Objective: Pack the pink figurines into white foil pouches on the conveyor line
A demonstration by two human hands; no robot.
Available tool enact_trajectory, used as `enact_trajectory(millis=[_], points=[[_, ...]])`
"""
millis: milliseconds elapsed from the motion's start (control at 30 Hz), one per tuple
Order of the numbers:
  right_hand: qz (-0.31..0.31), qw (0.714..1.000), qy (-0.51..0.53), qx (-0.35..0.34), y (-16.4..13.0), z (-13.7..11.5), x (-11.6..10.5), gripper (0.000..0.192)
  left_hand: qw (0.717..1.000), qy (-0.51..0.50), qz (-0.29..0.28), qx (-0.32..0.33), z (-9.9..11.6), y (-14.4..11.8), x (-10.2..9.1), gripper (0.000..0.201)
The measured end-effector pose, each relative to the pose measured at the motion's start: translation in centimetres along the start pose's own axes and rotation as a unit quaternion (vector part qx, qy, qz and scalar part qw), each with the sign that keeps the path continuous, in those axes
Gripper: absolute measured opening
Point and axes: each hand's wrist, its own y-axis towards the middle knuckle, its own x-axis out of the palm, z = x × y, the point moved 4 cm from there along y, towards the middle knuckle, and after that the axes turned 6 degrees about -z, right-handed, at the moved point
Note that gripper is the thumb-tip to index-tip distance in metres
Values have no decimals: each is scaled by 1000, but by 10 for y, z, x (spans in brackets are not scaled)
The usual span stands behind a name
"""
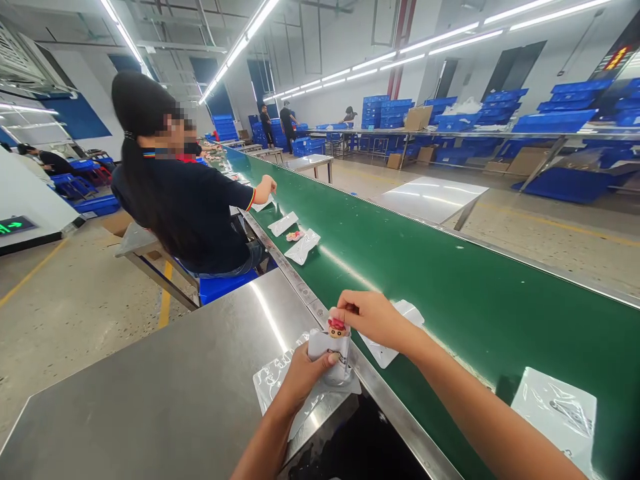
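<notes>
The pouch (pixel 320 345) I hold is shiny plastic; the toy figure (pixel 337 329) at its twelve o'clock looks smooth. From there, at nine o'clock, the metal tabletop (pixel 150 387) shines; at two, the green conveyor belt (pixel 450 280) looks smooth, slightly glossy; at ten, a dull cloth shirt (pixel 200 213).

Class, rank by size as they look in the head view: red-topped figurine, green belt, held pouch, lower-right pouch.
1. Green belt
2. Lower-right pouch, though nearness enlarges it
3. Held pouch
4. Red-topped figurine

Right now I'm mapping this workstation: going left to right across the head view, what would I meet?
Green-lit sign, seated co-worker in a dark shirt, left hand, right hand, rightmost white packet.
</notes>
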Motion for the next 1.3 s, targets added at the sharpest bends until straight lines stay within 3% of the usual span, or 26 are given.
enact_trajectory(millis=[233,333,400,500,600,633,700,800,867,933,1033,1100,1200,1300], points=[[-26,994,-62,-88,-18,-9,16,23,995,20,-85,45,20,-8,24,40],[-86,987,-61,-122,-27,-14,20,41,989,110,-74,68,30,-8,32,25],[-106,983,-72,-131,-32,-18,22,40,978,182,-40,97,36,-8,34,14],[-102,979,-89,-151,-33,-21,25,27,958,257,-13,125,43,-9,28,7],[-62,985,-47,-155,-26,-13,19,27,950,280,-37,137,45,-9,3,36],[-29,990,-31,-137,-23,-6,13,28,945,294,-24,139,44,-9,-10,45],[53,996,-39,-54,-15,16,-5,32,924,361,54,115,39,-7,-43,47],[128,981,-120,85,-6,54,-31,38,857,498,132,33,21,-3,-77,40],[139,970,-140,143,-2,77,-44,38,820,559,120,7,9,0,-82,36],[134,964,-132,188,0,99,-54,37,802,588,105,1,3,4,-80,26],[95,945,-174,261,-3,128,-66,38,801,592,91,-7,1,8,-76,17],[118,922,-240,281,-6,137,-72,40,815,570,97,-14,2,9,-79,15],[198,908,-308,205,-6,121,-65,39,839,531,117,-14,5,7,-88,17],[146,952,-263,58,5,83,-26,33,855,505,120,17,8,5,-91,22]])
